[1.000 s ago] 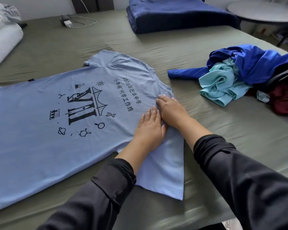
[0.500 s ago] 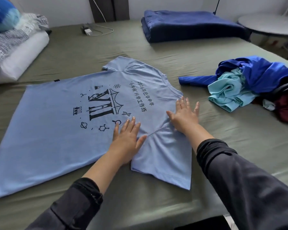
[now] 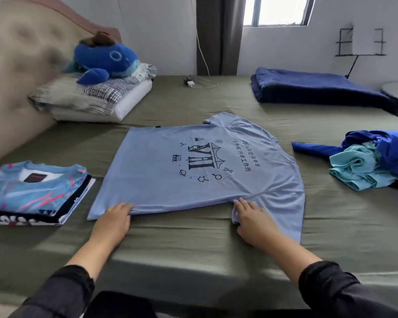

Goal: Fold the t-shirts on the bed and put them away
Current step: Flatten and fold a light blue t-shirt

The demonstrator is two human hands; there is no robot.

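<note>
folding is underway: left hand (image 3: pixel 113 218) and right hand (image 3: pixel 251 216) pinch the near edge of the light blue t-shirt (image 3: pixel 193 166) spread mid-bed, ready to carry it toward 12 o'clock.

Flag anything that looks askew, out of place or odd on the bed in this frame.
Mostly ordinary. The unfolded clothes pile at the right is a crumpled heap, unlike the neat folded t-shirt stack at the left. A charger and cable lie loose on the bed near the wall. The light blue t-shirt lies flat, slightly wrinkled by the right hand.
</note>
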